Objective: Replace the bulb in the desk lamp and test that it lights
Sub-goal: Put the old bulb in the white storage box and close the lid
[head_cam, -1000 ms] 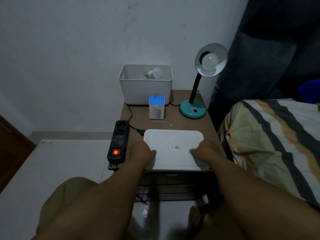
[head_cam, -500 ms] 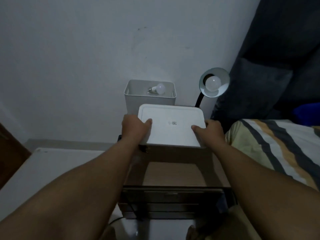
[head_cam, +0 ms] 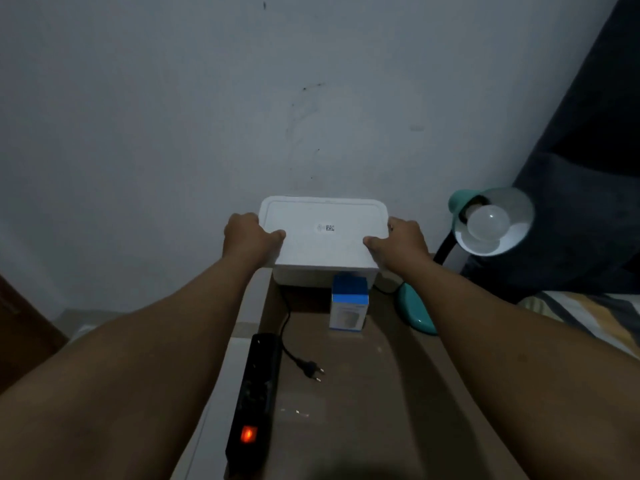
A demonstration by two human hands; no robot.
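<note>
A white lid [head_cam: 323, 233] lies on top of the white storage box [head_cam: 304, 277] at the back of the brown nightstand [head_cam: 363, 393]. My left hand [head_cam: 247, 237] grips the lid's left edge and my right hand [head_cam: 403, 242] grips its right edge. The teal desk lamp [head_cam: 415, 306] stands at the right, its shade [head_cam: 495, 220] tilted toward me with an unlit white bulb [head_cam: 486, 221] in it. The lamp's black plug [head_cam: 311, 368] lies loose on the nightstand. A blue and white bulb carton [head_cam: 349, 303] stands in front of the box. The box's inside is hidden.
A black power strip [head_cam: 254, 400] with a glowing orange switch [head_cam: 248, 434] lies along the nightstand's left edge. A bed with a striped cover [head_cam: 588, 317] is at the right, below a dark curtain [head_cam: 588, 168]. The grey wall is close behind.
Both hands lifted the white lid from the front of the nightstand, carried it back and set it down on the storage box, covering the bulb inside. The view tilted upward.
</note>
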